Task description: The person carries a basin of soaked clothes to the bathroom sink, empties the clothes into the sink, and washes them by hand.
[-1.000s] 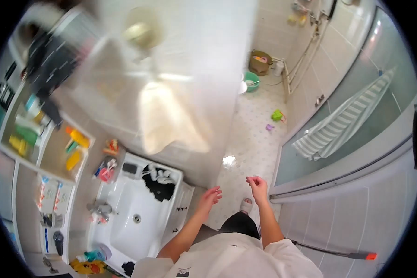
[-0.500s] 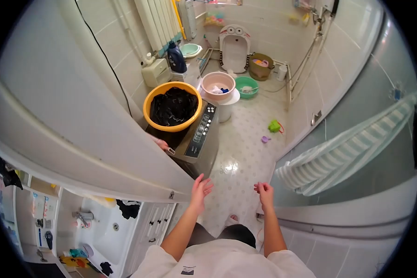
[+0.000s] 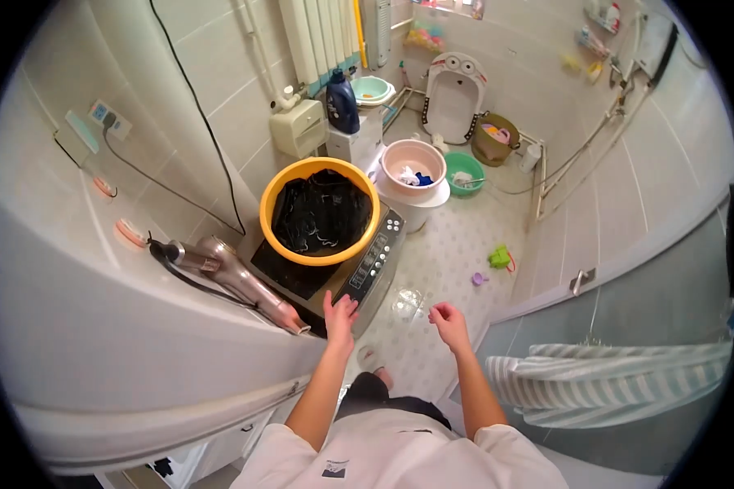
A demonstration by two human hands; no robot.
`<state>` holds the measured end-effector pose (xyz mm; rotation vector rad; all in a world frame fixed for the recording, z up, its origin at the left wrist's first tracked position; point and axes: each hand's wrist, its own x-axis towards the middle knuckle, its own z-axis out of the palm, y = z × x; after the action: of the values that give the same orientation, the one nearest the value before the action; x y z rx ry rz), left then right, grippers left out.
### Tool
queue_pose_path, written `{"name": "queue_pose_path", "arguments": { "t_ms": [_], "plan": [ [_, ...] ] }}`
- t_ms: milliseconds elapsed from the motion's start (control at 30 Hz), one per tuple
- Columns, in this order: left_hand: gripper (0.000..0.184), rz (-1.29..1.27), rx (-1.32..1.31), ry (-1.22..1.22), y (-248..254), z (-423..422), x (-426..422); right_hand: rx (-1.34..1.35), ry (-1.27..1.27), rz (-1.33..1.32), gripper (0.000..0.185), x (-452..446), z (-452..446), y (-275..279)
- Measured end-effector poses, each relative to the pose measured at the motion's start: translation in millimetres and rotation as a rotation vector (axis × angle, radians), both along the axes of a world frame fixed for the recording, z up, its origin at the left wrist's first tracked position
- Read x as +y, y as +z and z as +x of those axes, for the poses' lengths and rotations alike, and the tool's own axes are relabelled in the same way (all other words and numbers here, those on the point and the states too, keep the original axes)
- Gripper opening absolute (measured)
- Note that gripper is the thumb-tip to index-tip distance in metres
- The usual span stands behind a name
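Observation:
My left hand point(image 3: 340, 318) is empty with its fingers spread, over the front edge of the washing machine point(image 3: 383, 261); I cannot tell whether it touches. My right hand point(image 3: 449, 323) hangs over the floor to the right, its fingers loosely bent and nothing visible in it. On the machine's lid stands a yellow basin point(image 3: 276, 237) holding black clothes point(image 3: 322, 210). A hair dryer point(image 3: 249, 285) hangs on the wall to the left of my left hand.
Beyond the machine, a pink basin point(image 3: 414, 147) rests on a white stool-like stand point(image 3: 434, 196). A green basin point(image 3: 478, 167) and a brown bucket point(image 3: 497, 153) stand near the toilet point(image 3: 455, 94). Small toys point(image 3: 499, 257) lie on the floor. A striped towel point(image 3: 603, 383) hangs at right.
I have moved forward into the bathroom, nearer to the washing machine. The sink at lower left has mostly left view, and the hair dryer and wall socket have come into view. Both hands remain empty.

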<state>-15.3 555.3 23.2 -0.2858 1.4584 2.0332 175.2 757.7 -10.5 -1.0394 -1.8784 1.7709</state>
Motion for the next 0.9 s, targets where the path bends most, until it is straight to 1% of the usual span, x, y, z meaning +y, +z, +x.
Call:
{"name": "queue_pose_path", "arguments": {
  "t_ms": [67, 167, 267, 367, 467, 533, 567, 600, 633, 667, 700, 733, 767, 800, 833, 900],
  "plan": [
    [0.072, 0.027, -0.020, 0.066, 1.5, -17.7, 15.7, -0.067, 0.109, 0.089, 0.021, 23.9, -27.8, 5.6],
    [0.072, -0.009, 0.004, 0.124, 2.7, -35.3, 35.8, -0.097, 0.221, 0.282, 0.022, 43.4, -88.6, 33.4],
    [0.074, -0.034, 0.010, 0.157, 0.0, -52.1, 43.9, -0.046, 0.305, 0.515, 0.031, 51.2, -140.3, 40.3],
    [0.075, -0.092, 0.034, 0.204, 3.7, -66.2, 49.9, 0.057, 0.435, 0.733, 0.045, 56.8, -195.5, 73.9],
    [0.075, -0.122, 0.040, 0.288, -0.2, -79.4, 54.2, 0.092, 0.610, 0.900, 0.063, 77.6, -257.5, 64.9],
    [0.075, -0.140, -0.010, 0.351, -1.7, -87.7, 57.0, 0.071, 0.692, 1.056, 0.074, 81.7, -291.7, 86.8],
    [0.075, -0.146, -0.044, 0.372, -0.6, -92.3, 58.4, 0.022, 0.750, 1.063, 0.079, 85.1, -307.4, 100.5],
    [0.075, -0.149, -0.079, 0.393, 2.6, -96.4, 61.6, 0.030, 0.721, 1.085, 0.079, 92.3, -325.1, 97.5],
    [0.068, -0.144, -0.056, 0.431, 8.5, -98.1, 66.2, 0.038, 0.693, 1.105, 0.079, 100.4, -343.1, 91.0],
    [0.064, -0.143, -0.087, 0.462, 12.4, -102.5, 69.3, 0.046, 0.665, 1.121, 0.079, 107.3, -361.1, 83.5],
    [0.060, -0.144, -0.117, 0.491, 16.2, -108.5, 71.0, -0.022, 0.656, 1.105, 0.080, 114.2, -379.4, 76.3],
    [0.056, -0.142, -0.143, 0.517, 18.6, -116.2, 73.0, 0.005, 0.628, 1.085, 0.078, 124.1, -397.9, 64.6],
    [0.045, -0.158, -0.112, 0.584, 10.5, -121.8, 73.9, 0.017, 0.630, 1.004, 0.077, 133.4, -414.6, 51.6],
    [0.047, -0.224, -0.082, 0.613, -11.4, -128.9, 71.4, 0.024, 0.634, 0.925, 0.075, 143.1, -429.4, 45.4],
    [0.046, -0.252, -0.087, 0.656, -11.9, -136.3, 71.4, 0.042, 0.641, 0.873, 0.072, 150.2, -443.7, 47.2],
    [0.045, -0.280, -0.098, 0.719, -13.3, -148.3, 71.1, -0.050, 0.652, 0.772, 0.065, 160.6, -470.5, 47.3]
  ]
}}
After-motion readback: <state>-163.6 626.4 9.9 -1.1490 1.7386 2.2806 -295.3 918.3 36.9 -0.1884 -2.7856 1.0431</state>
